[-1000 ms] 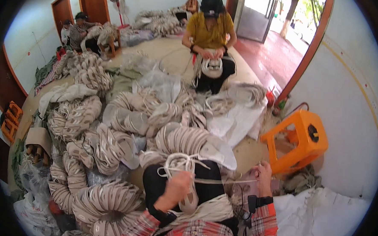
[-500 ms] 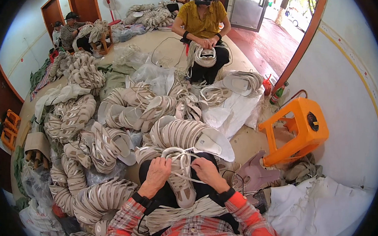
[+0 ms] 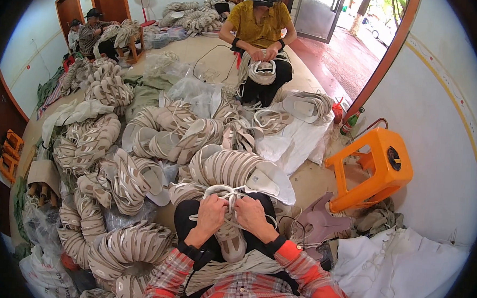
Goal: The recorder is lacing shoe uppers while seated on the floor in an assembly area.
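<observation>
A beige and white shoe upper (image 3: 230,242) rests across my lap, its toe pointing toward me. Pale shoelace (image 3: 271,220) is threaded through it, and a loose stretch trails past the right side. My left hand (image 3: 211,216) is closed at the left eyelet edge, with a bit of lace poking out beside it. Opposite, my right hand (image 3: 251,216) pinches lace at the right edge. Both sets of fingertips nearly meet over the opening and partly hide the lace. A bundle of loose laces (image 3: 237,267) lies over my lap.
Just beyond my knees is a stack of nested uppers (image 3: 227,167); more stacks (image 3: 131,248) crowd the left. An orange stool (image 3: 375,167) stands at right, near white cloth (image 3: 399,271). Across from me a person (image 3: 261,29) handles another upper (image 3: 263,72).
My hands have come closer together over the shoe upper. The right hand moved left, toward the eyelets, and the lace it had drawn out now hangs slack.
</observation>
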### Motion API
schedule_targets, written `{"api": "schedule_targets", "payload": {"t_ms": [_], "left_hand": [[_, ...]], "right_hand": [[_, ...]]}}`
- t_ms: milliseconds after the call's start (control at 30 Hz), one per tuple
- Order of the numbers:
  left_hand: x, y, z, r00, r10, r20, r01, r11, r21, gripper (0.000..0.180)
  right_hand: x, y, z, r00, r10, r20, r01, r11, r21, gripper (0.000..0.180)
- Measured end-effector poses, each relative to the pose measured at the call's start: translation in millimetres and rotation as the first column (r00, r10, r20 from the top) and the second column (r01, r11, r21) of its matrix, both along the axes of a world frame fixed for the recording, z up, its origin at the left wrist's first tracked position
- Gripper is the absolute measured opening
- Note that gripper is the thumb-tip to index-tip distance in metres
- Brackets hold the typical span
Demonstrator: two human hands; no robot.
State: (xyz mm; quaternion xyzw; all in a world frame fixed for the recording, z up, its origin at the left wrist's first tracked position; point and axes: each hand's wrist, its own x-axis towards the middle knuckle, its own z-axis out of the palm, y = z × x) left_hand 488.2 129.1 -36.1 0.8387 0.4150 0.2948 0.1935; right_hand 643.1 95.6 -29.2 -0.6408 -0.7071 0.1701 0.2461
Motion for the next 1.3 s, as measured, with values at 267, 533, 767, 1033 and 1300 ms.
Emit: {"api": "schedule_targets", "payload": {"t_ms": [267, 533, 767, 1033, 1300], "left_hand": [[1.9, 14.1, -6.7, 0.993, -0.082, 0.079, 0.087, 0.995, -0.054, 0.007], [-36.6, 48.7, 50.4, 0.957, -0.080, -0.280, 0.069, 0.996, -0.047, 0.013], [-53.3, 41.0, 25.6, 0.973, 0.021, 0.229, 0.172, 0.596, -0.784, 0.014], [-100.8, 26.5, 45.0, 0.039, 0.768, 0.639, 0.845, 0.316, -0.431, 0.011], [-153.5, -8.8, 70.0, 0.005, 0.664, 0.748, 0.692, 0.537, -0.482, 0.011]], "right_hand": [[-3.5, 3.9, 4.3, 0.985, -0.017, -0.169, -0.003, 0.993, -0.119, 0.013], [-12.5, -25.8, 26.3, 0.928, 0.206, 0.311, -0.254, 0.960, 0.122, 0.016], [-3.0, 1.6, 21.3, 0.963, 0.205, 0.174, -0.212, 0.977, 0.022, 0.011], [38.1, 12.1, 52.9, 0.833, 0.553, -0.004, -0.549, 0.827, -0.124, 0.011], [38.4, -2.6, 55.1, 0.757, 0.535, -0.374, -0.646, 0.698, -0.310, 0.018]]}}
